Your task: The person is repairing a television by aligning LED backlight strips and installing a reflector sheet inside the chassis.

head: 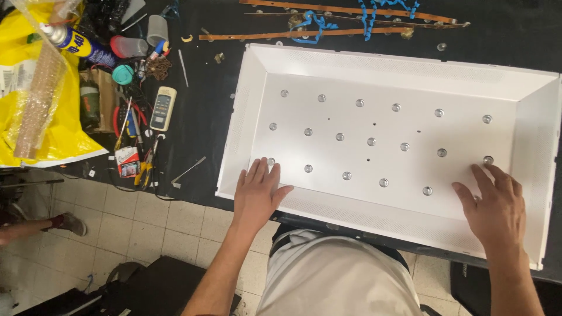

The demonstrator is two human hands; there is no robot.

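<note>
A large white shallow panel [304, 205] with sloped sides lies on a black workbench. Several small clear round lenses [372, 141] dot its flat bottom in three rows. My left hand [256, 193] rests flat on the panel's near left corner, fingers together, fingertips beside a lens [271, 161]. My right hand [493, 205] lies flat at the near right, fingers spread, index fingertip touching the last lens [487, 159] of the near row. Neither hand holds anything.
Thin brown strips [328, 34] with blue tape lie beyond the panel. To the left are a white remote [163, 108], pliers [143, 169], a spray can [76, 42], cups and a yellow bag [52, 134]. Tiled floor and another person's foot [70, 223] are at lower left.
</note>
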